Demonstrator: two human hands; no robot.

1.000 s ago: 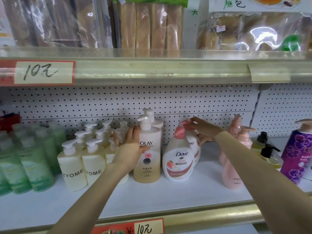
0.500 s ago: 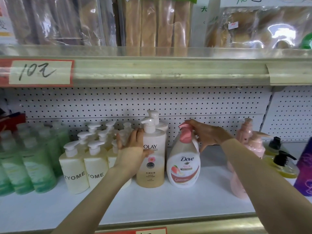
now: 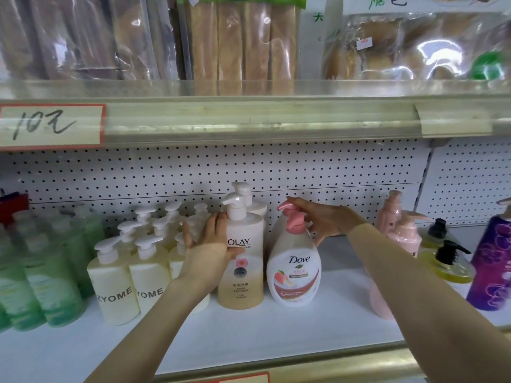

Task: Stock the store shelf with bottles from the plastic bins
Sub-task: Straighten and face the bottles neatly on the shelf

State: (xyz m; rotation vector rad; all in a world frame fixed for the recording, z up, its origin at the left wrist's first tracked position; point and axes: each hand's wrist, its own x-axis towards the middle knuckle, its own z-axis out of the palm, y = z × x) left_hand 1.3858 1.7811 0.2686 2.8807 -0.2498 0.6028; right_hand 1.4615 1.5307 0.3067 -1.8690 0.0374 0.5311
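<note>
Your left grip is on the Olay bottle. The palm lies against its left side, the fingers run up beside the shoulder, and the thumb crosses the front just under the label name. The bottle stands upright on the white shelf, near the middle, with a second tall white pump bottle directly behind it.

Your right grip is closed over the pink pump of the Dove bottle. One finger lies along the top of the pump head, and the thumb points down beside the neck on the right. That bottle also stands upright, just to the right of the Olay bottle. Whether the two bodies touch cannot be told.

Left of your left grip is a cluster of cream ZYOME bottles, and its outer fingers reach in among their white pumps. Green bottles stand further left. Right of your right forearm are pink pump bottles, yellow bottles with black pumps and a purple bottle. A white pegboard backs the shelf, and a handwritten price tag sits on the rail above.
</note>
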